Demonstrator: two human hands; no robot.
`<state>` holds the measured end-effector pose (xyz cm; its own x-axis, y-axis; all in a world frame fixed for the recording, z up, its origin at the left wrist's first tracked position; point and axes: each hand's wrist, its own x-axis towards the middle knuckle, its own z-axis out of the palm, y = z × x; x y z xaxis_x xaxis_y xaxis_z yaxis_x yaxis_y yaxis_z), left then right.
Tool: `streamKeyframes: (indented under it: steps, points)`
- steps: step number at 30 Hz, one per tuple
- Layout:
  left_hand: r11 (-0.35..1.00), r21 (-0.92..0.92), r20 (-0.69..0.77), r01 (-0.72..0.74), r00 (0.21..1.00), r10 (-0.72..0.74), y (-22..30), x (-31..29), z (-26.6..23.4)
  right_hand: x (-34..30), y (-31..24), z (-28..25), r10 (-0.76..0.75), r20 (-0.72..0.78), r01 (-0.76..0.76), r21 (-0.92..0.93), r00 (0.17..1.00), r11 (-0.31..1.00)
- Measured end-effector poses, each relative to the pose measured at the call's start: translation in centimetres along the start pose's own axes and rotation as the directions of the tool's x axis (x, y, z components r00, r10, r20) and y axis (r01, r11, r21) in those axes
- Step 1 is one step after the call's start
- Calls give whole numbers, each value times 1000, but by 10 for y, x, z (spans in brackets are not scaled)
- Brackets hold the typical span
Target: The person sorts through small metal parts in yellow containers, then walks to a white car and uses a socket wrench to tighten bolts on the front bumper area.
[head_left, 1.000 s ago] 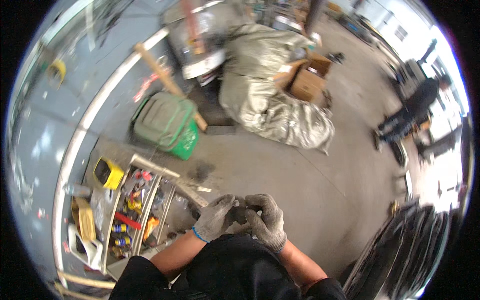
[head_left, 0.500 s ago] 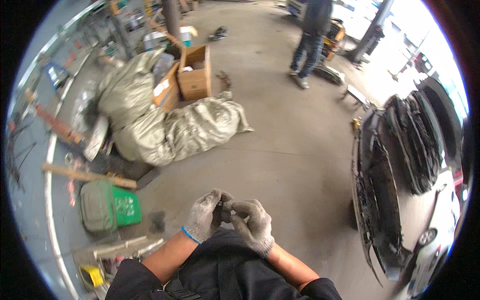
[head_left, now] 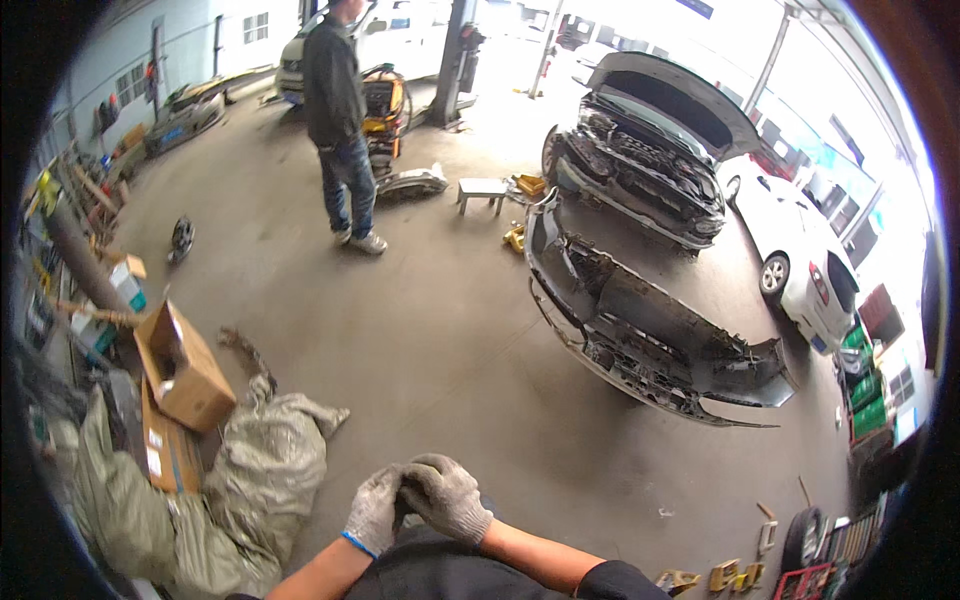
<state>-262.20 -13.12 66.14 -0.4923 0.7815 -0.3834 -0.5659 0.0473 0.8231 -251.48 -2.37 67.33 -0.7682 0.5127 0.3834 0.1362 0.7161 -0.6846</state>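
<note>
Both my hands wear pale grey knitted work gloves and meet low in the view, in front of my dark clothing. The left hand [head_left: 374, 512], with a blue cuff edge, is closed with its fingertips against the other glove. Over its fingers curls my right hand [head_left: 448, 498], closed as well. A dark gap shows between the gloves, but whatever they hold is hidden. Beyond them on the floor lies a detached car bumper [head_left: 655, 312], its inner side showing. Behind that stands a car [head_left: 640, 180] with its hood raised and its front stripped.
Woven sacks [head_left: 270, 455] and an open cardboard box [head_left: 190, 372] lie at the left. A person [head_left: 335, 100] stands farther off, near a small grey stool [head_left: 483, 188]. A white car [head_left: 790, 225] is parked right; a loose tyre [head_left: 803, 538] lies lower right.
My view has swung right, bringing the bumper and stripped car toward the middle. My hands have come closer together, the right now covering the left's fingers and the small dark thing seen earlier.
</note>
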Motion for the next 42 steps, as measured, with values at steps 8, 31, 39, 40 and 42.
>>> streamKeyframes:
  steps: [8, 31, 39, 40, 42]
  points:
    - [990, 70, 138, 126, 981, -135, 34, 201, -26, 164, 120, 18, 71, 154, -85, 87, 986, 993]
    - [975, 102, 134, 195, 969, -208, 244, 902, 161, 743, 562, -71, 159, 167, -124, -205, 973, 971]
    - [623, 763, 342, -173, 925, -163, 370, 1149, 279, 920, 700, -128, 320, -116, -339, -249, 940, 907]
    - [562, 777, 403, -284, 910, -97, 375, 1176, 285, 941, 719, -131, 346, -122, -366, -225, 930, 903]
    - [521, 798, 418, -302, 901, -118, 377, 1236, 298, 977, 772, -133, 400, -148, -421, -163, 905, 892]
